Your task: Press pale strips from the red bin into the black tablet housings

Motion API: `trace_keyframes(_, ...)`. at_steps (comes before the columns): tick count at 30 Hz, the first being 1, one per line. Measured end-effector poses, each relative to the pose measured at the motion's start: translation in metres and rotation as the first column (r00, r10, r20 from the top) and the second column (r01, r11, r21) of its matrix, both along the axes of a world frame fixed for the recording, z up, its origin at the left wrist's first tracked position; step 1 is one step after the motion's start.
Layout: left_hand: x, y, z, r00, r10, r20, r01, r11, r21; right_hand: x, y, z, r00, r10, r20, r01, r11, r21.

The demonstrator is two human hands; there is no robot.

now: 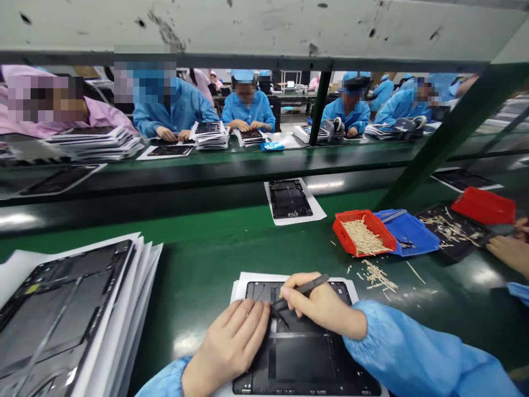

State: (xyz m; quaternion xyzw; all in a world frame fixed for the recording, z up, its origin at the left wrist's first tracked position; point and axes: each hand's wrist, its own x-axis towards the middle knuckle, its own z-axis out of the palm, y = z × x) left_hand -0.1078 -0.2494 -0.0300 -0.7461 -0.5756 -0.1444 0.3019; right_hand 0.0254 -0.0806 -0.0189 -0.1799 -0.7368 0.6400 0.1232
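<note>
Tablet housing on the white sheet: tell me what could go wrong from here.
The slim black tool in the right hand has its tip down near the tablet housing, so a slip could scratch the surface. The left hand rests on the housing and might smudge or shift it. Loose wooden sticks lie on the green bench nearby and could stray onto the work.

My right hand grips black tweezers, tips at the dark tablet housing; my left hand rests on it. Stacked housings lie left; a red tray of pale sticks sits far right.
</note>
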Motion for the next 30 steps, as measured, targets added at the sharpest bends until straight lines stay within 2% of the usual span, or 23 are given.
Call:
trace_keyframes(6,-0.002,0.001,-0.001,1.000,0.014,0.010,-0.014,1.000,0.007,-0.001,-0.003,-0.009,1.000,0.007,0.007,-0.006,0.997,-0.083)
trace_keyframes(13,-0.002,-0.001,-0.006,0.999,0.019,0.034,-0.018,1.000,-0.007,-0.002,-0.005,-0.013,1.000,0.008,-0.020,-0.010,0.996,-0.090)
trace_keyframes(16,-0.006,0.001,-0.013,0.983,0.126,0.130,-0.120,0.992,-0.047,-0.002,0.000,-0.016,1.000,-0.005,-0.026,0.004,1.000,-0.013)
trace_keyframes(19,-0.010,0.006,-0.020,0.916,0.316,0.246,-0.282,0.945,-0.163,-0.004,0.012,-0.018,0.999,-0.024,-0.035,0.028,0.995,0.092)
trace_keyframes(21,-0.011,0.008,-0.024,0.887,0.380,0.263,-0.321,0.916,-0.242,-0.007,0.022,-0.019,0.999,-0.022,-0.036,0.027,0.989,0.147)
trace_keyframes(23,-0.010,0.008,-0.027,0.880,0.373,0.293,-0.279,0.907,-0.317,-0.012,0.031,-0.019,1.000,-0.005,-0.024,0.009,0.983,0.183)
trace_keyframes(25,-0.008,0.007,-0.030,0.862,0.341,0.374,-0.183,0.899,-0.398,-0.017,0.037,-0.019,1.000,0.030,0.002,-0.029,0.979,0.199)
trace_keyframes(28,-0.004,0.007,-0.032,0.786,0.329,0.524,-0.067,0.887,-0.457,-0.025,0.040,-0.019,0.993,0.112,0.030,-0.116,0.961,0.249)
trace_keyframes(30,-0.003,0.009,-0.033,0.743,0.347,0.572,-0.061,0.887,-0.458,-0.031,0.040,-0.021,0.986,0.166,0.030,-0.167,0.935,0.314)
